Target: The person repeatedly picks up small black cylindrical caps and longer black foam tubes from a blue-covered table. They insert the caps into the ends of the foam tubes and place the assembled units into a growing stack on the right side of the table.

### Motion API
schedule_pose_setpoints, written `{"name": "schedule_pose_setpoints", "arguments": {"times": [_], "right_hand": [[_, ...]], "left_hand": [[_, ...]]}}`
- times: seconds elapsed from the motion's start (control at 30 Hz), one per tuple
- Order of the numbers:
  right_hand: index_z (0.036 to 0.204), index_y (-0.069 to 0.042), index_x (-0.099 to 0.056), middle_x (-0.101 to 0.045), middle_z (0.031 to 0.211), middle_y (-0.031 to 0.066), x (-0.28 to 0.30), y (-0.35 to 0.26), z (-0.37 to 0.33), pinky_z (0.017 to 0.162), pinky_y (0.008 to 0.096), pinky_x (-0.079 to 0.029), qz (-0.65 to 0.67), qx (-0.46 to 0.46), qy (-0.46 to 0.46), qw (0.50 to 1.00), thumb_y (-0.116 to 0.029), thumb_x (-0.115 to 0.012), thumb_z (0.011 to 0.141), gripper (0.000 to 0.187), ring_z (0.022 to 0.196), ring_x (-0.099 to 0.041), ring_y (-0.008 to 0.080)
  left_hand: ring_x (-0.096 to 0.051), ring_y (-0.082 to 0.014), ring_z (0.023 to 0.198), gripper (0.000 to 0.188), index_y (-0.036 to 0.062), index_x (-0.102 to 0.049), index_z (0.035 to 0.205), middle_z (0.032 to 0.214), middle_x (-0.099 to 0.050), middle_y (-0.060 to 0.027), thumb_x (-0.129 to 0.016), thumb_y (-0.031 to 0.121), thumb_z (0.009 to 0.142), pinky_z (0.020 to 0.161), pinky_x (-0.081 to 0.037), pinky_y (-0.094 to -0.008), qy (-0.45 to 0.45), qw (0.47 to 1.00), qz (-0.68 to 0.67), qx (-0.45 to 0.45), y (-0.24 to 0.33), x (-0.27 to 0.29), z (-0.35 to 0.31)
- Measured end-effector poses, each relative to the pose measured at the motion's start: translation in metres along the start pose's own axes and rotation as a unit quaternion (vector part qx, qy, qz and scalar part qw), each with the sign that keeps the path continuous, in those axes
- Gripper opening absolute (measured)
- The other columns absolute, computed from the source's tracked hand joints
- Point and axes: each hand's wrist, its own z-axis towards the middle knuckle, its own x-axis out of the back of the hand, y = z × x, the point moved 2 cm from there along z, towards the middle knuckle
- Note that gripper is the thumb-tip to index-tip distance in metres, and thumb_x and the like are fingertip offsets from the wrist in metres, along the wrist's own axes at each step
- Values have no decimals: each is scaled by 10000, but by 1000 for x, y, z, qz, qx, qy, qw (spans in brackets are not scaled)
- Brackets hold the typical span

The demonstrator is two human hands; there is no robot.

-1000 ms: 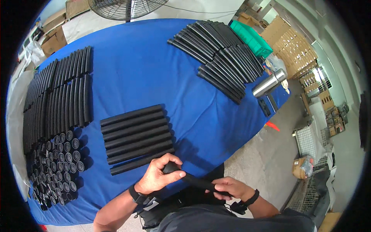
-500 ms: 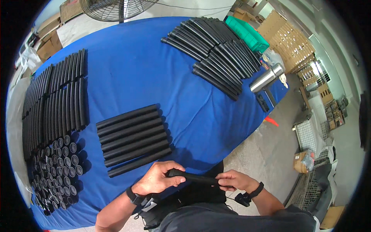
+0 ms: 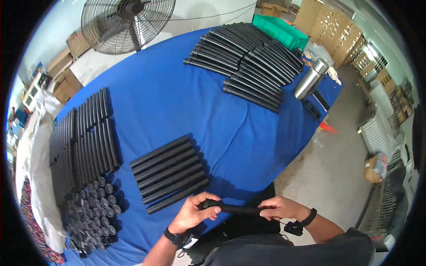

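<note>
I hold a black tube (image 3: 237,209) level in front of my body, just off the near edge of the blue table (image 3: 177,102). My left hand (image 3: 193,213) is wrapped around its left end and my right hand (image 3: 279,208) grips its right end. Just beyond my left hand, a neat row of several black tubes (image 3: 168,173) lies side by side on the blue cloth.
More black tubes lie stacked at the left (image 3: 82,142), with short black caps (image 3: 93,208) piled below them. Another tube pile (image 3: 248,62) sits at the far right beside a steel flask (image 3: 310,80) and a green crate (image 3: 279,29). A standing fan (image 3: 126,22) is behind the table.
The tube has swung from a slant to level between my hands. My hands have drawn slightly closer to my body, and the view has tilted.
</note>
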Motion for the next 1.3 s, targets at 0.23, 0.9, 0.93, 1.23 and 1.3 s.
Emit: {"name": "schedule_pose_setpoints", "arguments": {"times": [0.23, 0.9, 0.93, 1.23, 1.3], "right_hand": [[1115, -48, -699, -634, 725, 25, -37, -16, 26, 573, 289, -451, -14, 85, -63, 994, -403, -644, 1004, 376, 603, -559, 112], [1189, -40, -644, -678, 831, 54, -24, 7, 59, 414, 237, -394, -78, 299, -87, 947, -449, -575, 1026, 445, 500, -553, 79], [1191, -41, -645, -690, 802, 74, -25, 4, 56, 423, 237, -405, -57, 290, -89, 951, -459, -572, 1023, 456, 511, -570, 81], [1182, -38, -620, -638, 752, 15, -29, 8, 61, 433, 229, -381, 202, -4, -257, 945, -357, -623, 1020, 358, 496, -493, 56], [1213, -36, -594, -645, 770, 21, -23, -3, 52, 454, 231, -407, 76, 117, -184, 973, -375, -621, 1020, 392, 509, -499, 50]], "left_hand": [[-571, -99, 585, 279, 22, -630, 938, 774, -647, -56, -718, 286, 922, 519, -457, -244, 293, 939, -69, -169, -17, -9, -37], [-538, -114, 485, 459, 22, -573, 975, 730, -615, -67, -857, 329, 787, 445, -456, -241, 335, 925, -55, -168, -19, 5, -55], [-546, -118, 478, 464, 18, -573, 954, 718, -611, -66, -853, 345, 781, 436, -456, -243, 332, 925, -40, -179, -19, 6, -55], [-507, -99, 423, 580, 31, -546, 919, 645, -572, -40, -870, 476, 739, 373, -406, -226, 337, 925, -21, -174, -20, 8, -52], [-506, -92, 424, 580, 33, -547, 919, 630, -567, -29, -871, 477, 737, 378, -397, -220, 343, 924, -7, -169, -20, 8, -53]]}}
